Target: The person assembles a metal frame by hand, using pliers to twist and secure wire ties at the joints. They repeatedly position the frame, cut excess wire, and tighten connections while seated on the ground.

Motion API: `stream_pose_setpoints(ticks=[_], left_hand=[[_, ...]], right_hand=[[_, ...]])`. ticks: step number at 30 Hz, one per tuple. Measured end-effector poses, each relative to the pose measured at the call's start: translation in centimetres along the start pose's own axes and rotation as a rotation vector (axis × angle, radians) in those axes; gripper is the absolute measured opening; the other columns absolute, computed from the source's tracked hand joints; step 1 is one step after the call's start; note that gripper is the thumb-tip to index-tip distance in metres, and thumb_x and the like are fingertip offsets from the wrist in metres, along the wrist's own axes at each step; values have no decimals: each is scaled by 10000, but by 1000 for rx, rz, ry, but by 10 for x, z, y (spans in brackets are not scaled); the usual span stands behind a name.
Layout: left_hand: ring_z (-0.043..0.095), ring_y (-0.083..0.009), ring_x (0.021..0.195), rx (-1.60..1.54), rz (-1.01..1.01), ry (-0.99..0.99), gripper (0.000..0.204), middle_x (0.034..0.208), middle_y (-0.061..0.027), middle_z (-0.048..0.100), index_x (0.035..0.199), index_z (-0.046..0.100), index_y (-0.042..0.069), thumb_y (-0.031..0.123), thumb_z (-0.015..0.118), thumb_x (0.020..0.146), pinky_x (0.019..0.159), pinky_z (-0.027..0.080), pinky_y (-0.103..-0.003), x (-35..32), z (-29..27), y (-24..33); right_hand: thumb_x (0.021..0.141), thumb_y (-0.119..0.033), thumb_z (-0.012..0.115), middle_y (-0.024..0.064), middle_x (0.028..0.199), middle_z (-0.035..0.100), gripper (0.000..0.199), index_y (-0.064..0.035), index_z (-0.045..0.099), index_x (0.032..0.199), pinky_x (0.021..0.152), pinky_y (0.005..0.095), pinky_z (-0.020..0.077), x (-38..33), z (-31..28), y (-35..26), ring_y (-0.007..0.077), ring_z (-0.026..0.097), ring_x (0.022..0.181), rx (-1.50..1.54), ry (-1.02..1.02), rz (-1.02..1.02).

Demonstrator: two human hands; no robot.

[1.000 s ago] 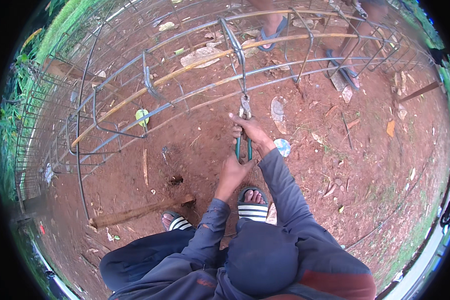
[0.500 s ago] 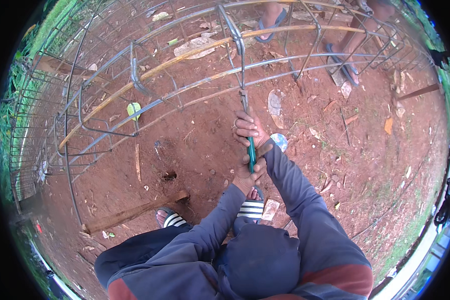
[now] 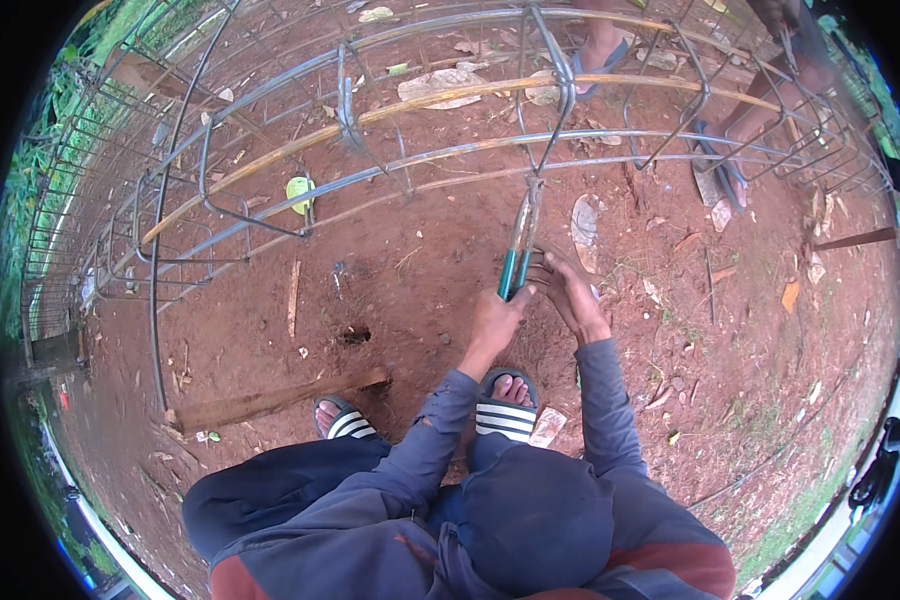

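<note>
Near the frame's centre, the left hand is closed around the teal-handled metal pliers, whose tip meets the grey steel rebar cage; the right hand, fingers loosely spread, touches the handles.

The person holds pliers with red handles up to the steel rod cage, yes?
Not quite: the handles of the pliers are teal, not red, as the head view shows. The left hand does hold them up to the steel rod cage.

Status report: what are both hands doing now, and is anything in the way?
Left hand grips green-handled pliers. Right hand beside the handles. Plier head at rebar cage. Nothing blocking.
</note>
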State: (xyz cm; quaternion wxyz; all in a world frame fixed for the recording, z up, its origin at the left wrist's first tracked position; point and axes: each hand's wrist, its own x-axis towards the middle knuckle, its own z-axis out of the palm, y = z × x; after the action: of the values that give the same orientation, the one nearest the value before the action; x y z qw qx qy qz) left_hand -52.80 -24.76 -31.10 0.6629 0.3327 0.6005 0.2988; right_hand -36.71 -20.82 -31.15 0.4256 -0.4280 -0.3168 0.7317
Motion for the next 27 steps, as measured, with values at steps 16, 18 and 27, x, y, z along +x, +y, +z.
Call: stream_pose_setpoints(ticks=[16,18,27], left_hand=[[685,-273,787,441,292,108,276,846,-124,697,1015,646,-39,162,753,861,726,512,-424,-26,-25,10],[666,-172,749,220,193,-56,197,817,-68,708,936,678,-30,145,734,866,678,510,-334,-32,-32,25],[718,-230,784,-219,-23,-525,168,886,-152,721,960,680,-22,130,711,897,710,563,-344,-54,-61,34]], right_hand=[[1058,-536,547,51,826,611,521,-29,569,1173,744,398,583,39,51,19,167,612,689,555,-73,69],[1059,-578,500,48,788,604,555,-40,571,1170,762,421,595,39,52,22,186,607,645,473,-47,93],[1080,-374,547,106,1212,687,520,-27,512,1467,1028,397,493,38,23,38,216,628,1187,-410,414,-267]])
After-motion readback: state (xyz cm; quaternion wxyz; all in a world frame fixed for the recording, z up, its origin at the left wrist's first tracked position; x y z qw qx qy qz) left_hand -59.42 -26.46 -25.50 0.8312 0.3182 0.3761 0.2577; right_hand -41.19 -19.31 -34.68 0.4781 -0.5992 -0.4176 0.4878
